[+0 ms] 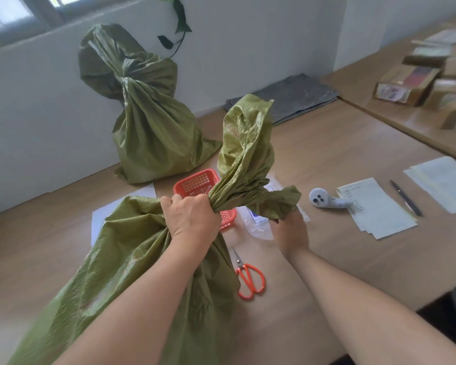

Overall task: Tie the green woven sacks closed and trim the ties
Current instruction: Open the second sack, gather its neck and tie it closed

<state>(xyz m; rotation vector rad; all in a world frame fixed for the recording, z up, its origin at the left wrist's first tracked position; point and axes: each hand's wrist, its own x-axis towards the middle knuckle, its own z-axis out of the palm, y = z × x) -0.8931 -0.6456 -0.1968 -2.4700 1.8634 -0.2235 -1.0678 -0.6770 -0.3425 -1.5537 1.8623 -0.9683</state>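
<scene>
Firmly clenching sack (132, 259) neck with left hand (191, 214), pinching its loose flap with right hand (290, 230); just right of sack, scissors (243, 270).

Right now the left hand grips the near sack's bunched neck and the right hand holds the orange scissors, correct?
Not quite. The head view shows the orange scissors lying on the table; the right hand holds the loose top of the near sack. The left hand does grip its bunched neck.
</scene>
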